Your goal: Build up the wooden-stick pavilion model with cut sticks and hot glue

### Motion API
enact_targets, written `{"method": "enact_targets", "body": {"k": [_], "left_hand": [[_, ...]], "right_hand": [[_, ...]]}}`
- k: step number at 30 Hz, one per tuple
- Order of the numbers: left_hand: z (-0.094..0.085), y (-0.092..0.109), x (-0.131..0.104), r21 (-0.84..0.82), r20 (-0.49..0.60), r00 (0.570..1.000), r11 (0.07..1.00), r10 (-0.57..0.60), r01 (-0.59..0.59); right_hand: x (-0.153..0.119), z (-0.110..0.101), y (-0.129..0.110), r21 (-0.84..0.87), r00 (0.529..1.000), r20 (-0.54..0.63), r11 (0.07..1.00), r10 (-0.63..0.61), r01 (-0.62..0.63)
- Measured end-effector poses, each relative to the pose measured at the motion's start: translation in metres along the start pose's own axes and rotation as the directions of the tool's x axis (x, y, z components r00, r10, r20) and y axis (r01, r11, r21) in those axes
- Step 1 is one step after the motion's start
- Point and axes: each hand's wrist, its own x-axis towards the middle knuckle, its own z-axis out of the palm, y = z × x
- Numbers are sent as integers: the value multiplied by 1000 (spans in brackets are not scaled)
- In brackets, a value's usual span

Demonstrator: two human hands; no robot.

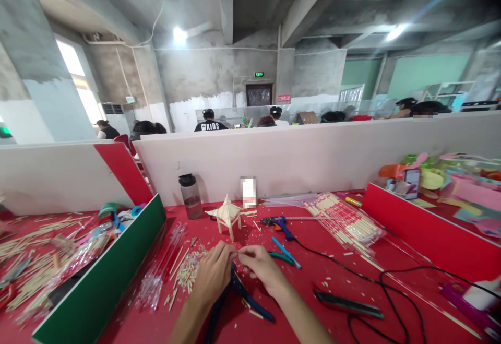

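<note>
My left hand (215, 268) and my right hand (260, 267) meet fingertip to fingertip over the red table. Both are closed in a pinch; whatever they hold is too small to name. Just beyond them stands a little pavilion model (227, 212) built of pale wooden sticks, with a pointed roof on legs. Below my hands lies a dark blue-handled hand tool (250, 299), its head hidden. A heap of short cut stick pieces (188, 271) is by my left hand. To the right of my right hand are a light blue pen (286, 252) and a green-handled tool (284, 258).
A blue glue gun (281, 225) lies ahead, its black cord running right. Bundled sticks in plastic (344, 221) lie behind it. A dark bottle (190, 196) stands near the white partition (313, 161). Green (105, 276) and red (430, 234) boards flank the space. Several people sit beyond.
</note>
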Motion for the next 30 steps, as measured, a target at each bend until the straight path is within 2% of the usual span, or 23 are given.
{"method": "enact_targets", "body": {"k": [5, 9, 13, 15, 18, 21, 24, 27, 30], "left_hand": [[-9, -1, 6, -255, 6, 975, 942, -224, 218], [-15, -3, 14, -490, 173, 903, 760, -394, 426], [-16, -4, 18, -632, 350, 845, 565, -404, 531], [-17, -4, 19, -661, 385, 833, 511, -398, 549], [-19, -4, 20, -677, 403, 826, 479, -393, 559], [-20, -3, 20, -671, 375, 835, 504, -403, 544], [-19, -1, 18, -622, 270, 880, 627, -390, 469], [-14, 1, 14, -525, 142, 947, 789, -288, 319], [-8, 2, 7, -377, 32, 984, 909, -178, 177]], "right_hand": [[0, -1, -4, -184, 964, 32, 947, -263, 264], [0, -3, -4, -320, 922, 49, 869, -384, 379], [-5, -2, -9, -376, 880, 69, 805, -470, 459], [-9, -1, -13, -402, 866, 78, 779, -495, 482], [-13, -1, -18, -437, 835, 104, 730, -540, 526], [-12, -2, -18, -430, 830, 103, 728, -548, 534], [-8, -2, -13, -362, 874, 62, 805, -481, 469], [-3, -1, -5, -247, 938, 15, 907, -347, 339], [1, 0, 4, -126, 983, -50, 978, -176, 169]]}}
